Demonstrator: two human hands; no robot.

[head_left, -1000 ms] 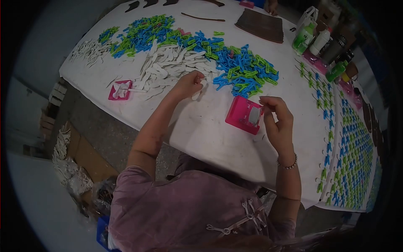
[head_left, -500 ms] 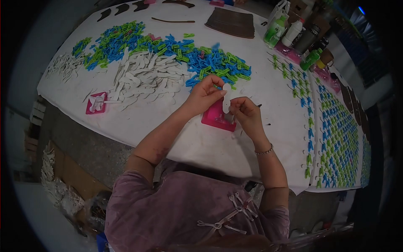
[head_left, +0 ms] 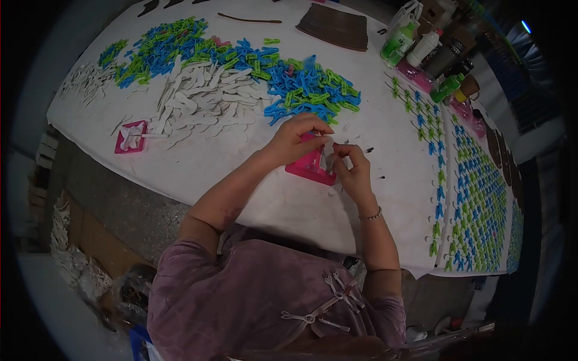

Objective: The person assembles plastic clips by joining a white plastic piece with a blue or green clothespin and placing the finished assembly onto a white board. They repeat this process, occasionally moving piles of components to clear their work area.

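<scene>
My left hand (head_left: 296,139) pinches the upper end of a small white flat piece (head_left: 328,151) with thumb and finger. On the other side, my right hand (head_left: 354,168) is closed at the same piece's edge, its fingertips partly hidden. Just beneath both hands sits a bright pink tray (head_left: 308,174), partly covered by them. Beyond my left hand lies a heap of white flat pieces (head_left: 208,99) with rounded ends. Blue and green plastic clips (head_left: 307,90) are piled behind it.
A second pink tray (head_left: 133,147) with white pieces stands at the left. Rows of clips (head_left: 475,198) cover the right side. Bottles (head_left: 397,45) and a brown ridged slab (head_left: 332,29) stand farther back. The near table edge curves before me.
The white piece has tilted and now shows more edge-on between my fingers. My right hand has drawn slightly down and left. The whole view has shifted a little.
</scene>
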